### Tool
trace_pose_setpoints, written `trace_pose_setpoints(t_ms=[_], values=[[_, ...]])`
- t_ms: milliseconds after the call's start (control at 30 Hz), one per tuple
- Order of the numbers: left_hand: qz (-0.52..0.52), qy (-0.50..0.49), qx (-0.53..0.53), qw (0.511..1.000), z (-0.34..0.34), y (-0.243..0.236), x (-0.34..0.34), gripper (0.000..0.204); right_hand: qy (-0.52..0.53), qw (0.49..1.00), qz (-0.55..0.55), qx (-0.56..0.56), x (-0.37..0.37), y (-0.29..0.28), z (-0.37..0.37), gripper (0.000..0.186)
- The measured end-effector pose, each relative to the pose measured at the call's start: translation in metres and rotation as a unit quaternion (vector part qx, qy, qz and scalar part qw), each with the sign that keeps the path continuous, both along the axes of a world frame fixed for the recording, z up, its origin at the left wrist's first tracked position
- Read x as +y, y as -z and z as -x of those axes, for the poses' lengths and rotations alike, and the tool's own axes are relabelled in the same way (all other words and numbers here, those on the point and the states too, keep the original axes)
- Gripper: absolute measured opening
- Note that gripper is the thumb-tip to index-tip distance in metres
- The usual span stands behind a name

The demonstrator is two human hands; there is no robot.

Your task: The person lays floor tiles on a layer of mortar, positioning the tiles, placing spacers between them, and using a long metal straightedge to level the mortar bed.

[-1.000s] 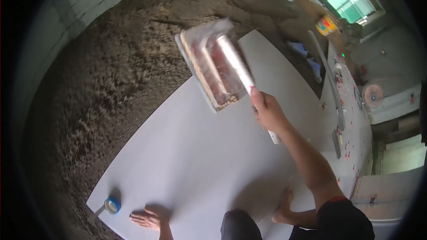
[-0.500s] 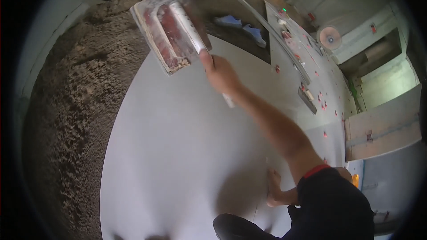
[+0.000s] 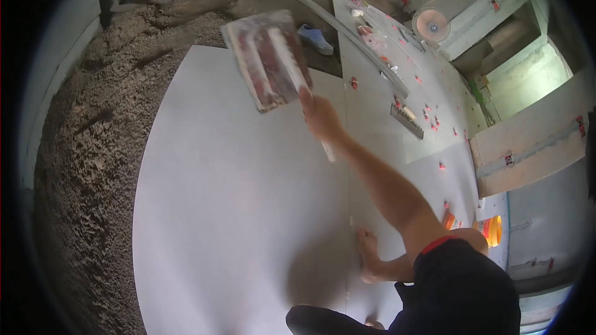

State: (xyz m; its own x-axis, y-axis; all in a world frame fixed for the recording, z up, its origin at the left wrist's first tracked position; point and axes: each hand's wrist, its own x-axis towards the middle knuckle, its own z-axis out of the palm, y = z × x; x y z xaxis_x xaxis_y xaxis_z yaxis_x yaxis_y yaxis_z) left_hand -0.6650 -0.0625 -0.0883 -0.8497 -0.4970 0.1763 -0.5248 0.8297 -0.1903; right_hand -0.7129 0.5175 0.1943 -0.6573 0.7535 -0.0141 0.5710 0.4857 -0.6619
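Head view: right hand (image 3: 321,119) closed round the handle (image 3: 290,62) of a tool (image 3: 267,65), seemingly for reach over the tile's (image 3: 236,198) far end, left hand unseen.

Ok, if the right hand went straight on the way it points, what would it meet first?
Past the flat-plated tool that the right hand grips, probably the grey-brown mortar-like bed beyond the far edge of the pale slab; the tool's height is unclear, so it might pass above.
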Motion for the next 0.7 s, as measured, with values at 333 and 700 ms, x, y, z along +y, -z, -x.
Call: trace_pose_setpoints(t_ms=[333, 700], values=[[0.027, -0.041, -0.011, 0.999, 0.011, 0.001, 0.045, 0.082, 0.170, 0.940, 0.239, -0.176, 0.034, 0.116, -0.089, 0.079], [-0.009, -0.049, -0.095, 0.994, 0.078, 0.013, 0.330, 0.084, -0.013, 0.943, 0.270, -0.195, 0.078, 0.130, -0.055, 0.065]])
